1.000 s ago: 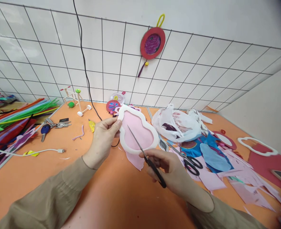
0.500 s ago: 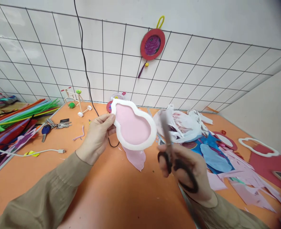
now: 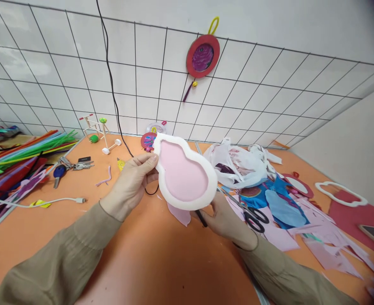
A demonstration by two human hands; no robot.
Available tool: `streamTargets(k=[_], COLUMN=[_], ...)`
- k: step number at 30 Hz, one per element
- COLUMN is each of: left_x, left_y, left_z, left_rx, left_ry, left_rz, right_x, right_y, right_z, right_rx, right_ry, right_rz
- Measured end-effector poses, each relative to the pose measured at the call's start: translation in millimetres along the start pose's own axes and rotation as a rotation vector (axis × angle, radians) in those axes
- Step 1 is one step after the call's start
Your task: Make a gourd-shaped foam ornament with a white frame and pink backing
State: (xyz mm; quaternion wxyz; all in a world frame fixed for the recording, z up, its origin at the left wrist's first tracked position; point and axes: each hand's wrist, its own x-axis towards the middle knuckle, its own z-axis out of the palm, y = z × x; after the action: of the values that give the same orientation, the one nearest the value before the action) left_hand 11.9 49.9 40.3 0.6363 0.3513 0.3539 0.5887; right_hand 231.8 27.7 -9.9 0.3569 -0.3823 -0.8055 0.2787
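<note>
Head view: my left hand (image 3: 131, 186) pinches the narrow lobe of the gourd frame (image 3: 182, 176), held above the table (image 3: 161, 262), pink face toward me. My right hand (image 3: 227, 216), just below the wide lobe, is closed on scissors (image 3: 201, 219); only a black handle shows. A second pair (image 3: 252, 214) lies nearby on scraps (image 3: 280, 239).

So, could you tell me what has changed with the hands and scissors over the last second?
The right hand swung the scissors off the pink face, out to the right, then back under the lower edge of the gourd-shaped frame, where they are now mostly hidden. The left hand still pinches the frame's left edge; the spare scissors on the table have not moved.
</note>
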Motion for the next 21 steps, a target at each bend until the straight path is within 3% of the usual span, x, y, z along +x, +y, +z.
streamTargets(k=[10, 21], left_x=[-3, -3], left_y=[2, 4], left_z=[3.4, 3.8], left_rx=[0.061, 0.110], left_ry=[-0.061, -0.051], left_rz=[0.016, 0.022], right_x=[3, 2], right_y=[-1, 10], right_z=[-6, -11], right_rx=[-0.113, -0.171], right_ry=[0.085, 0.053], right_rz=[-0.149, -0.216])
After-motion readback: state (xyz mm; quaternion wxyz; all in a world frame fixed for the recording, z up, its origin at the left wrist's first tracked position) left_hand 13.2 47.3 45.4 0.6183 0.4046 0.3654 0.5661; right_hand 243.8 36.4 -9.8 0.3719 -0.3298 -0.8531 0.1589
